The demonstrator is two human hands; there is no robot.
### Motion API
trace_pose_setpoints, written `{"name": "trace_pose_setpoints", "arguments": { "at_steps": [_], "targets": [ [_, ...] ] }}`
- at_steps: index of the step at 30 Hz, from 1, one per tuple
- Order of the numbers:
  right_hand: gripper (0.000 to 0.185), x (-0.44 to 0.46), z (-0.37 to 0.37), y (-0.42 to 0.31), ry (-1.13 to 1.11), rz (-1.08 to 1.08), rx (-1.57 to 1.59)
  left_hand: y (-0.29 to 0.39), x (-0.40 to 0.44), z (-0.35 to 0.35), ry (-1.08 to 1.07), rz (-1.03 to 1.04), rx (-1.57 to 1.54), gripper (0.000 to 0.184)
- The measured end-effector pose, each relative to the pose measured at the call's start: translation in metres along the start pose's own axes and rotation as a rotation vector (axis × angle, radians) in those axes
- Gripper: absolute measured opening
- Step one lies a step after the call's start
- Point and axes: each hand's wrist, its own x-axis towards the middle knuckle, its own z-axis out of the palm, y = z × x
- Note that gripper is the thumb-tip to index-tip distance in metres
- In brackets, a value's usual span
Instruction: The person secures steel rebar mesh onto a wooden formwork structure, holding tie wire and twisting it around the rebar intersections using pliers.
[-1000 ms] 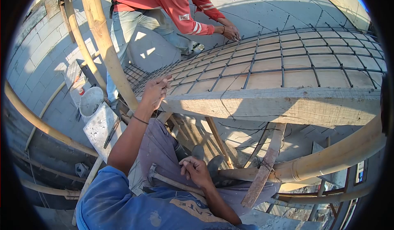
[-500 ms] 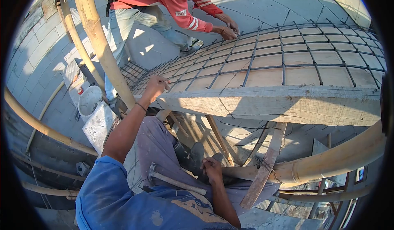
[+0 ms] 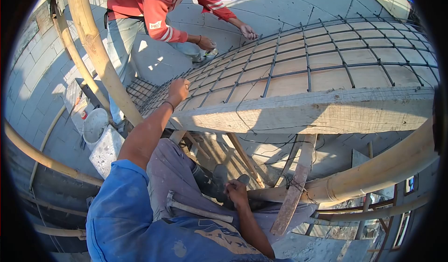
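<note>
Grey block walls stand around this building place, and the sunlight falls here in bright patches. A bamboo pole rises at the left side, and another thick bamboo runs across the lower right, where a narrow wooden slat crosses it. In the middle I see the steel mesh, which lies over pale boards, just behind a long timber beam. The person in the blue shirt sits in front of this beam, with a hammer lying across the lap. The left hand is stretched out to the near edge of the mesh, above the left end of the beam. Its fingers are curled together as in a fist; I cannot tell whether they pinch some thin thing, because the hand looks quite small from here. The right hand is held low over the lap, near the end of the hammer handle, with the fingers folded inward to the palm. Across the mesh a co-worker in a red top bends down, with one hand near the far edge of the steel and the other a little apart from it. Left of the pole, a whitish bucket stands beside a pale speckled block
</note>
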Motion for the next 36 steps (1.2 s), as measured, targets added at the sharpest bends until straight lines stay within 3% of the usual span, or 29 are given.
{"name": "trace_pose_setpoints", "arguments": {
  "at_steps": [5,7,14,21,25,27,28,30,31,33,36],
  "targets": [
    [0.013,0.003,-0.003,0.006,0.006,-0.032,-0.043,0.02,0.0,0.022,0.002,-0.18,0.043,0.017],
    [0.014,0.005,-0.003,0.01,0.018,-0.042,-0.075,0.027,-0.003,0.033,0.113,-0.429,-0.066,0.015],
    [0.017,0.007,-0.001,0.011,0.03,-0.202,-0.422,0.019,-0.018,0.052,0.121,-0.466,-0.062,0.018],
    [0.022,-0.001,0.011,0.001,0.038,-0.371,-0.671,0.011,-0.018,0.06,-0.022,-0.419,-0.009,0.016],
    [0.026,-0.018,0.012,-0.028,-0.114,-0.193,-0.517,0.004,-0.016,0.066,-0.048,-0.412,-0.048,0.018],
    [0.034,-0.027,0.017,-0.037,-0.341,-0.351,-0.376,0.003,-0.016,0.067,-0.013,-0.418,-0.064,0.022],
    [0.034,-0.033,0.022,-0.042,-0.358,-0.321,-0.373,-0.004,-0.012,0.071,-0.032,-0.388,-0.036,0.024],
    [0.042,-0.048,0.031,-0.051,-0.59,-0.523,-0.464,-0.005,-0.012,0.076,0.005,-0.41,-0.015,0.031],
    [0.042,-0.053,0.036,-0.056,-0.617,-0.478,-0.448,0.003,-0.014,0.064,-0.021,-0.445,-0.063,0.035],
    [0.041,-0.063,0.044,-0.061,-0.557,-0.579,-0.737,0.0,-0.012,0.068,0.023,-0.466,-0.059,0.039],
    [0.042,-0.07,0.048,-0.06,-0.566,-0.597,-0.828,0.005,-0.02,0.064,0.123,-0.459,-0.073,0.035]
  ]
}}
